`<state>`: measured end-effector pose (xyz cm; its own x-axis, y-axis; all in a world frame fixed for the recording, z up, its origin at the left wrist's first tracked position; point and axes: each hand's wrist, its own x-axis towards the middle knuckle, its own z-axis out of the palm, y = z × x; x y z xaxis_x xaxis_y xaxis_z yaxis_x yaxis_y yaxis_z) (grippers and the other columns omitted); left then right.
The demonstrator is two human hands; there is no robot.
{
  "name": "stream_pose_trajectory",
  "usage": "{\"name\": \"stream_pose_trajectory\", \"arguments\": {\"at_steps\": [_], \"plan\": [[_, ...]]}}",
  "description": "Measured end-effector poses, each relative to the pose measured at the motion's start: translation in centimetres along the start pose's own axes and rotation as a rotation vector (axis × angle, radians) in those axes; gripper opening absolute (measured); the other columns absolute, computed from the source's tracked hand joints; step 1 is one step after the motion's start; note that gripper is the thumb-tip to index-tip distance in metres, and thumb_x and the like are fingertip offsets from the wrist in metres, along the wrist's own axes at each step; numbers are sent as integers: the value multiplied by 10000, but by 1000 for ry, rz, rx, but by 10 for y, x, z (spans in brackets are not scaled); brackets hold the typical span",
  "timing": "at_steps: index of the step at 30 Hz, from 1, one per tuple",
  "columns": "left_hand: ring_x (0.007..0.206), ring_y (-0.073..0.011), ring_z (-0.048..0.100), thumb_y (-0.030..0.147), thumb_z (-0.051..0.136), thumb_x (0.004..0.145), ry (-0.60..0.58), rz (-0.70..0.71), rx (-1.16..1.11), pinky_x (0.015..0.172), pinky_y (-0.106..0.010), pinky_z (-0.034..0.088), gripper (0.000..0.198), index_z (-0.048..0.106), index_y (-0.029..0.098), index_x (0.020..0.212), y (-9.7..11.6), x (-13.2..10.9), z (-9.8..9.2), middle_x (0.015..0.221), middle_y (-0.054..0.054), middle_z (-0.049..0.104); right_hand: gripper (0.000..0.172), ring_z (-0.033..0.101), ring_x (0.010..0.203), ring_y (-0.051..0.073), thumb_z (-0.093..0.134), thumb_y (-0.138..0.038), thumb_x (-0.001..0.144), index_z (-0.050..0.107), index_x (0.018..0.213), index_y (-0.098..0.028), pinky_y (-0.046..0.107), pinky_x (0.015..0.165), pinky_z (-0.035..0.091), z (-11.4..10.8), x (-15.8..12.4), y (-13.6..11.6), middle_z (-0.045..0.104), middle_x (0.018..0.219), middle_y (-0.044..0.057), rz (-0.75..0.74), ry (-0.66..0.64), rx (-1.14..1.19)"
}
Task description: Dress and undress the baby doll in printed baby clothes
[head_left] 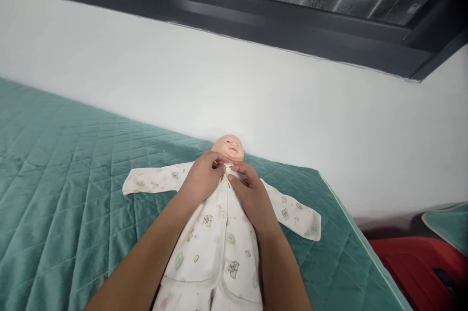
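On its back lies a baby doll (229, 145), its head toward the wall. It is dressed in a white baby jacket (204, 238) with small bear and cloud prints, both sleeves spread out sideways. At the collar, my left hand (206, 172) pinches the fabric beside a pale button (228, 170). My right hand (252, 191) grips the other front edge from the right, thumb and fingers bent close to that button. Below the hands the two front edges run down the middle, nearly meeting. White printed trousers (183, 299) show under the hem.
A green quilted cover (73, 194) spreads beneath the doll, its piped edge at the right. The white wall (204, 77) rises directly behind the head, below a dark window frame (234, 13). A red object (420, 267) sits low at the right beyond the edge.
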<state>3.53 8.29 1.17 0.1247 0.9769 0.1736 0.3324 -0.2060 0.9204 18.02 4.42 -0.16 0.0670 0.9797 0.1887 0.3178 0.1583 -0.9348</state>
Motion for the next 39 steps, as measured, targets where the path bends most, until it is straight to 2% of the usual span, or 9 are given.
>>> {"name": "stream_pose_trajectory", "arguments": {"at_steps": [8, 15, 20, 26, 35, 39], "plan": [[943, -155, 609, 136, 501, 845, -12, 58, 4, 882, -299, 458, 230, 705, 226, 900, 0, -1, -1, 1035, -7, 670, 196, 507, 1216, 211, 629, -332, 823, 664, 1005, -271, 356, 1018, 388, -2, 1, -1, 582, 1300, -6, 13, -26, 82], [974, -184, 610, 280, 548, 865, -20, 69, 26, 887, -318, 466, 170, 710, 234, 842, 2, -3, -3, 983, -11, 680, 172, 537, 1190, 212, 628, -331, 836, 696, 982, -273, 354, 1001, 413, 1, 0, -4, 605, 1269, -8, 22, 26, 76], [1033, -162, 609, 237, 546, 863, -47, 79, 3, 931, -295, 462, 215, 732, 271, 965, -3, -1, -2, 1082, -5, 653, 144, 583, 1099, 200, 594, -335, 866, 708, 877, -247, 341, 983, 423, 4, -1, -7, 658, 1147, 1, 17, 135, 58], [1029, -165, 612, 210, 523, 864, -46, 82, 31, 950, -300, 457, 238, 736, 279, 944, -5, 0, -2, 1070, 0, 656, 172, 593, 1072, 202, 597, -342, 870, 712, 804, -233, 326, 949, 433, 6, -4, -13, 668, 1111, 9, -14, 179, 5], [1079, -178, 602, 185, 436, 902, -37, 116, -3, 999, -323, 448, 303, 727, 264, 936, -5, -1, -3, 1099, -16, 661, 216, 562, 1139, 249, 567, -375, 896, 776, 923, -327, 406, 1018, 396, 5, -6, -14, 667, 1180, -9, -87, 134, -170], [1058, -190, 618, 168, 442, 888, -13, 120, 83, 1001, -330, 453, 328, 748, 272, 943, -11, -1, 0, 1114, -26, 650, 223, 565, 1125, 247, 560, -363, 904, 779, 933, -340, 403, 996, 409, 5, -7, -13, 675, 1161, -14, -122, 153, -214]]}}
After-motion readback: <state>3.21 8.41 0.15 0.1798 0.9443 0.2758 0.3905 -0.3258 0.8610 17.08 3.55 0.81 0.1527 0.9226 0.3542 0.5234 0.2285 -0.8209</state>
